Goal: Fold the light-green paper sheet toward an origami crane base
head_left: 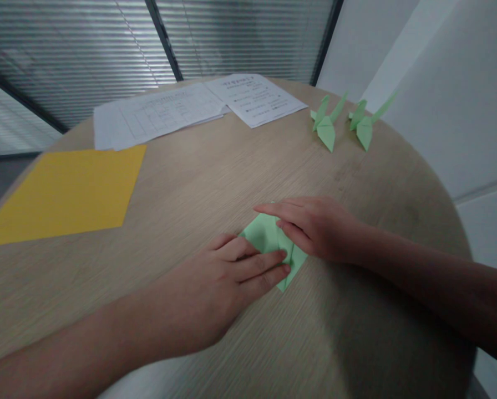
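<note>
A small folded piece of light green paper (266,234) lies flat on the round wooden table (215,183) in front of me. My left hand (219,282) rests on its lower left part, fingers flat and pressing the paper down. My right hand (315,227) comes in from the right and presses the upper right part, with the forefinger stretched along the top edge. Much of the paper is hidden under both hands.
Two finished green paper cranes (326,123) (365,124) stand at the far right of the table. A yellow sheet (65,194) lies at the left. White printed pages (161,113) (257,98) lie at the back. A window with blinds is behind.
</note>
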Tool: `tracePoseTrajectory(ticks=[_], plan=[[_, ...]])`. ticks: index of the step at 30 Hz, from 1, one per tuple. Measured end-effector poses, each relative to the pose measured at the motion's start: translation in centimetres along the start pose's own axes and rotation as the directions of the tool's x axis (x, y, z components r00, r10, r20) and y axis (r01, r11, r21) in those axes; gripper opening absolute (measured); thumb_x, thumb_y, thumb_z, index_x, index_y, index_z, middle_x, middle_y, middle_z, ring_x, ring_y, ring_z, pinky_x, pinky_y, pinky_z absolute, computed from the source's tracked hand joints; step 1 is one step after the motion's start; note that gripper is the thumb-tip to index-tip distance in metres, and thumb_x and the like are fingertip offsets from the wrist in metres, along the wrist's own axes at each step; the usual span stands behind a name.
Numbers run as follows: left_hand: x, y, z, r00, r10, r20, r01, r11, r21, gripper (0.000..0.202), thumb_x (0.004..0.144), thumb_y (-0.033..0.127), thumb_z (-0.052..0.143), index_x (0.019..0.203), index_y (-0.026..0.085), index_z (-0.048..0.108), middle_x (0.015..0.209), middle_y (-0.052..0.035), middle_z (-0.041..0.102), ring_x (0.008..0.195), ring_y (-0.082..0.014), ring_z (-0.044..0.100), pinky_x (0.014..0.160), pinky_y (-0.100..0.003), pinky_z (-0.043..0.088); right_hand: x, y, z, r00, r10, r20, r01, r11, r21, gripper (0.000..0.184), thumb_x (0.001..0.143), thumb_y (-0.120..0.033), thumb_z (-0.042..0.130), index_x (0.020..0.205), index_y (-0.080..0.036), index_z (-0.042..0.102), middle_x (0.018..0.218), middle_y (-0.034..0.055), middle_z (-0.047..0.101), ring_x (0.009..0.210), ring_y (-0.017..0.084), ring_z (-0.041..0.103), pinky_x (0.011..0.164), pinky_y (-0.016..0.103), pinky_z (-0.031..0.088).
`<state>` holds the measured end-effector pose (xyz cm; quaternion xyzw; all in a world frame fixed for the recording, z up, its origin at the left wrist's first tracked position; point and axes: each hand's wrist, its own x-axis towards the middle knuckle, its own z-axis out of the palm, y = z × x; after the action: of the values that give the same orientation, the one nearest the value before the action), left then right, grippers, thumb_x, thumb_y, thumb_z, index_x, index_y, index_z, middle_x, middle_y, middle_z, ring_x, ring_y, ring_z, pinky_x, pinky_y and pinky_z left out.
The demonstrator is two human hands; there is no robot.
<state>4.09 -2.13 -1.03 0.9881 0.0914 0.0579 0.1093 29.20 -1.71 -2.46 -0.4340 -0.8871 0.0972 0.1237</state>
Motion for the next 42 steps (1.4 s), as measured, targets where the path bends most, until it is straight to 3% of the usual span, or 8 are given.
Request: tracePoseTrajectory(ticks=[5, 12, 19, 42], plan=[[0.05, 0.12, 0.01, 1.0, -0.018, 0.017, 0.018, 1.0, 0.004, 0.056, 0.097, 0.011, 0.049, 0.153, 0.017, 0.049, 0.152, -0.0045, 0.06, 0.126, -0.0278, 0.054, 0.108, -0.044, 0.038, 0.02, 0.17, 0.17, 0.999, -0.019, -0.031, 0.02, 0.999, 0.033, 0.048, 0.099, -0.015, 0.048, 0.146, -0.016, 0.056, 0.128, 0.0109, 0.073, 0.111, 0.026, 0.072, 0.093, 0.04, 0.057], [-0.03, 0.05, 0.2, 0.999, -0.019, 0.031, 0.019, 1.0, -0.006, 0.056, 0.095, 0.011, 0.051, 0.151, 0.017, 0.05, 0.154, -0.0021, 0.057, 0.126, -0.0276, 0.053, 0.11, -0.045, 0.036, 0.0, 0.31, 0.37, 0.997, -0.037, -0.066, 0.04, 0.998, 0.04, 0.048, 0.099, -0.013, 0.049, 0.146, -0.015, 0.056, 0.132, 0.0101, 0.072, 0.115, 0.026, 0.071, 0.094, 0.04, 0.059], [-0.01, 0.11, 0.11, 0.999, -0.026, 0.024, 0.026, 1.0, -0.013, 0.055, 0.096, 0.012, 0.052, 0.151, 0.018, 0.051, 0.151, -0.006, 0.06, 0.126, -0.0273, 0.055, 0.11, -0.045, 0.037, 0.03, 0.31, 0.26, 0.999, -0.007, -0.054, 0.011, 0.998, 0.061, 0.047, 0.1, -0.013, 0.048, 0.146, -0.016, 0.056, 0.129, 0.0106, 0.073, 0.113, 0.027, 0.072, 0.094, 0.042, 0.058], [-0.02, 0.14, 0.0, 0.999, -0.027, 0.025, 0.027, 1.0, -0.014, 0.053, 0.096, 0.011, 0.05, 0.149, 0.017, 0.053, 0.151, -0.0052, 0.061, 0.124, -0.0277, 0.055, 0.108, -0.045, 0.039, 0.03, 0.15, 0.21, 1.0, 0.004, -0.026, -0.004, 1.0, 0.018, 0.049, 0.1, -0.016, 0.049, 0.148, -0.019, 0.056, 0.116, 0.0096, 0.077, 0.098, 0.021, 0.071, 0.081, 0.029, 0.052]])
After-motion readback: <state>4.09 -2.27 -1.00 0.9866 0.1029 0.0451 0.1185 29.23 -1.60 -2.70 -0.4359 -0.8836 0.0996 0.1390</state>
